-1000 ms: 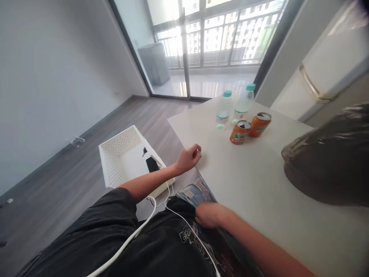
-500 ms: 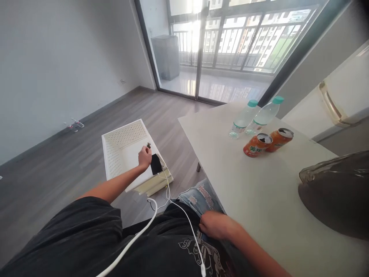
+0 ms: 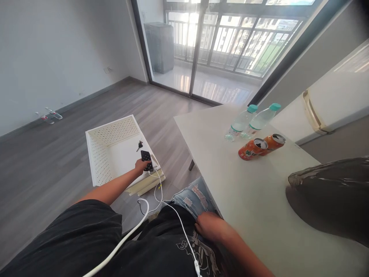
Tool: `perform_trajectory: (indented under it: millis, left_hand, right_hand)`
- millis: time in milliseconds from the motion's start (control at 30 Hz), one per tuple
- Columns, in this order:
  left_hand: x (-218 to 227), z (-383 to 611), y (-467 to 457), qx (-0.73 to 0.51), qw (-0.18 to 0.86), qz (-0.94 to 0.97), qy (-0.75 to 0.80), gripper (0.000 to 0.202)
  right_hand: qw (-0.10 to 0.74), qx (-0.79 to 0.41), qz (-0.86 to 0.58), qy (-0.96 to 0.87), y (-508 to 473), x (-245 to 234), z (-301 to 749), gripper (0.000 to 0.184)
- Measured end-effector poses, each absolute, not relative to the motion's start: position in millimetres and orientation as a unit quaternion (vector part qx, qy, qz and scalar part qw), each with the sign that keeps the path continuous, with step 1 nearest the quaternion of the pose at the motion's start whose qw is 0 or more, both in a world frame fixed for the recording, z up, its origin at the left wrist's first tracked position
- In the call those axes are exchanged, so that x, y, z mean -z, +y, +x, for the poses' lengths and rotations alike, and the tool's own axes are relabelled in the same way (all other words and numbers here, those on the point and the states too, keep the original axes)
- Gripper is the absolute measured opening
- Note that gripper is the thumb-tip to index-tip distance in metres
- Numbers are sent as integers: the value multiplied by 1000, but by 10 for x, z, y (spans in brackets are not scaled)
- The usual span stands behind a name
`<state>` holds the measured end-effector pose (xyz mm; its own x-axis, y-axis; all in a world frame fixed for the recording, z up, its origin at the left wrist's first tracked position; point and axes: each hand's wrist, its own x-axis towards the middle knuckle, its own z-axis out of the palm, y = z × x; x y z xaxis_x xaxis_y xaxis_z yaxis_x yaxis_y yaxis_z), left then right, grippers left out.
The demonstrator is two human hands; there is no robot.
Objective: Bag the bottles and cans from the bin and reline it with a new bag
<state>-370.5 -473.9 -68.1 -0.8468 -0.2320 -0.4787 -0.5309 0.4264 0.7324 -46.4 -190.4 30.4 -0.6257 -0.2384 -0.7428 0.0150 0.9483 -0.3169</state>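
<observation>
Pinching a black rectangular device [image 3: 145, 155] at the near right corner of a white perforated plastic basket [image 3: 122, 131] is the left hand [image 3: 140, 166]; cannot tell whether the right hand [image 3: 211, 226] grips anything

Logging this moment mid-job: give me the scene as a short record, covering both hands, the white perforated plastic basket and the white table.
Left hand: gripping a flat black rectangular phone-like device
Right hand: by the ripped light-blue jeans, grip unclear
Basket: on the gray wood-look floor, under the left hand
In basket: small dark key bunch, beyond the device
Table: two clear plastic bottles with teal caps beyond two opened orange metal cans
Table, right side: dark glossy rounded object, identity unclear
</observation>
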Motion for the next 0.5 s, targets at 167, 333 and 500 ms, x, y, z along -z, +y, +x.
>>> perform_trajectory:
  millis: [167, 333, 500]
  left_hand:
    - [619, -3603, -4779, -582, 187, -243, 753, 37]
    - [245, -3398, -4882, -662, 151, -213, 703, 37]
    - [-285, -3104, -4984, -705, 106, -142, 687, 51]
  right_hand:
    - [424, 142, -64, 892, -1900, -281, -454, 41]
    - [420, 147, -76, 892, -1894, -277, -440, 43]
    - [406, 155, -106, 895, -1885, -329, -419, 47]
